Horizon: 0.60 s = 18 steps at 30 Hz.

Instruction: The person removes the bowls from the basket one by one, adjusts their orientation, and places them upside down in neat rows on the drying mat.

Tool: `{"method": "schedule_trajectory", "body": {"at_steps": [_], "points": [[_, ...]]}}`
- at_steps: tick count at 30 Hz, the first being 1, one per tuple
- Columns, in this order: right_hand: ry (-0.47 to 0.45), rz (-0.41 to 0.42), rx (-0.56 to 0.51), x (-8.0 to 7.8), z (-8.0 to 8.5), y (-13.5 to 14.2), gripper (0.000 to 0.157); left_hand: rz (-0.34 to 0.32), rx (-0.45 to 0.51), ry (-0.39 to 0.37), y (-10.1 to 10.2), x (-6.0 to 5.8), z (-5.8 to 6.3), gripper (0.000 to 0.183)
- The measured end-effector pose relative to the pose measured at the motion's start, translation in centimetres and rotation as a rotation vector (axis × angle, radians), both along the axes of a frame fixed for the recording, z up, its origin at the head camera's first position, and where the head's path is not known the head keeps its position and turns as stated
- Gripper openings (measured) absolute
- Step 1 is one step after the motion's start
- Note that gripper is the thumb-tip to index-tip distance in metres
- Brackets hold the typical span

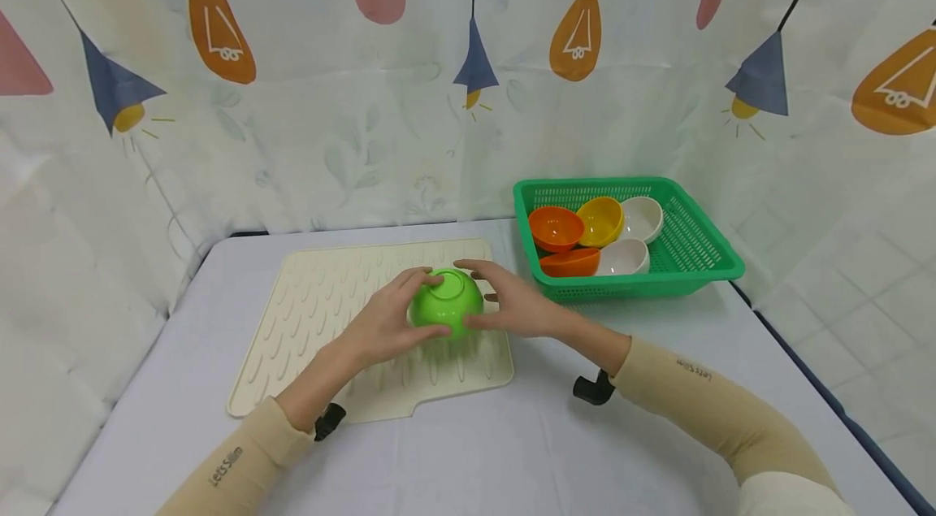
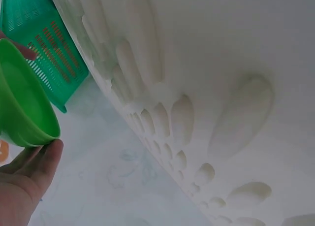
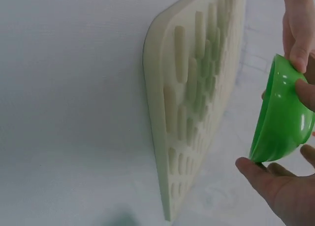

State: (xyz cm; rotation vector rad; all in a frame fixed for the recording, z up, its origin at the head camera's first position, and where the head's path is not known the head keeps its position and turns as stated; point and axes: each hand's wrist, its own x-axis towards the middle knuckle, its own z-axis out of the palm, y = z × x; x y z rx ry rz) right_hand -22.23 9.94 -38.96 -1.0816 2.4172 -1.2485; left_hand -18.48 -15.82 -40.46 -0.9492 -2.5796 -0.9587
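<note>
Bowl upside down on mat — between both hands, basket of bowls right, behind.

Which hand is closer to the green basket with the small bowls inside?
Right. The right hand holds the green bowl on the side facing the green basket, just short of it. The left hand holds the bowl's far side, farther away.

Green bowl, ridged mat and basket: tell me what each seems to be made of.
Green bowl: most likely plastic, smooth and glossy, with soft highlights and a thin rim that glows slightly translucent in the wrist views.
Ridged mat: probably silicone or soft rubber, matte cream, with moulded rounded ribs.
Basket: rigid green plastic, with perforated lattice walls and a slight sheen.
</note>
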Motion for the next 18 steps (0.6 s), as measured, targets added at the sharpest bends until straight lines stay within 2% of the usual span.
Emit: {"method": "schedule_trajectory", "body": {"at_steps": [5,9,13,18], "points": [[0.110,0.074,0.011,-0.1,-0.4,-0.3,0.075,0.004,0.006,-0.035,-0.4,-0.1,-0.1,0.069],[0.165,0.089,0.040,-0.2,-0.9,-0.7,0.066,0.005,-0.004,-0.098,-0.9,-0.4,-0.2,0.069],[0.200,0.083,0.065,-0.6,-1.4,-1.4,0.066,-0.002,0.006,-0.163,-1.7,-0.9,-0.2,0.070],[0.198,0.086,0.077,-1.3,-1.8,-2.8,0.067,0.002,0.016,-0.232,-3.0,-1.5,-0.2,0.067]]}}
